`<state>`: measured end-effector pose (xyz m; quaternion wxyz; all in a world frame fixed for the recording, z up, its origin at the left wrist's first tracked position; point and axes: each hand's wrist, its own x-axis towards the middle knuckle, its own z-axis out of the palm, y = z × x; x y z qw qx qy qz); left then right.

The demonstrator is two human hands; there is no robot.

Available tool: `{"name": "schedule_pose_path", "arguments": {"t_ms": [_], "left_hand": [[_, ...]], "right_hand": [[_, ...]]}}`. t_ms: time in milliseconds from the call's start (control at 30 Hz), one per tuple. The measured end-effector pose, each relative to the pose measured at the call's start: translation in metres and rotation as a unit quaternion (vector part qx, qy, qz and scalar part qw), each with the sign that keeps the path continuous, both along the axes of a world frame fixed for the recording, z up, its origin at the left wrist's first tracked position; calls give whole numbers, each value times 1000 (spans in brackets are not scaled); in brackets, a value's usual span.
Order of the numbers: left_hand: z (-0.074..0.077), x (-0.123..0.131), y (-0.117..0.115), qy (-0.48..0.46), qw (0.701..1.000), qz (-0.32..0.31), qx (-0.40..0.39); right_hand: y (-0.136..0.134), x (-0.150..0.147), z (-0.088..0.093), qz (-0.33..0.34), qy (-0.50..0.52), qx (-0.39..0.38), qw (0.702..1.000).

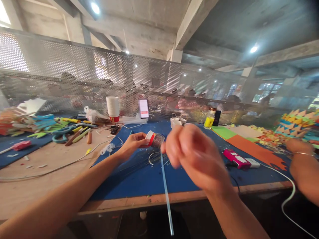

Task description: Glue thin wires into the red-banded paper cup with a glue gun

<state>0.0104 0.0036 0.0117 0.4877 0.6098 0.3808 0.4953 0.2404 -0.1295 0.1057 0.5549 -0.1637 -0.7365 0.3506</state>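
My left hand [136,142] grips the white and red end of a paper cup [151,138], which lies on its side in the air above the blue mat [119,179]. Dark, thin strands wrap the cup's other part. From beside the cup a pale blue strip [165,189] hangs down past the table's front edge. My right hand [191,152] is raised close to the camera, right of the cup, with fingers curled and blurred; whatever it pinches, if anything, is hidden. Loose thin strands and a white curved piece lie on the mat below the cup.
Scissors [61,134] and wooden-handled tools lie left; stacked cups [113,108] and a phone [143,109] stand behind. A yellow-labelled bottle [209,119], orange paper [254,151] and a pink device [236,159] with a white cable are right. Another person's arm [302,166] reaches in at far right.
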Motion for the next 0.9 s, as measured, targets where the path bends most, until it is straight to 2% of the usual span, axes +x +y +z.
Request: {"name": "schedule_pose_path", "arguments": {"t_ms": [67, 133, 167, 233, 300, 367, 467, 733, 900], "left_hand": [[1, 0, 0, 0, 1000, 1, 3], [0, 0, 1, -7, 1000, 3, -1], [-1, 0, 2, -13, 1000, 7, -3], [-2, -1, 4, -23, 1000, 15, -3], [-2, -1, 5, -29, 999, 14, -1], [-2, -2, 5, -32, 999, 8, 0], [-1, -2, 5, -39, 999, 6, -7], [-4, -4, 5, 4, 998, 46, 36], [-3, -6, 7, 12, 998, 49, 45]], "right_hand": [[50, -12, -10, -78, -45, 22, 996], [98, -17, -27, -175, -91, 50, 979], [118, -17, -38, -200, -119, 46, 971], [148, -15, -61, -187, -181, -16, 965], [165, -12, -81, -143, -222, -94, 960], [171, -10, -95, -117, -235, -104, 959], [172, -11, -103, -98, -218, -87, 967], [165, -14, -99, -116, -199, -35, 972], [166, -14, -99, -135, -173, 1, 976]]}}
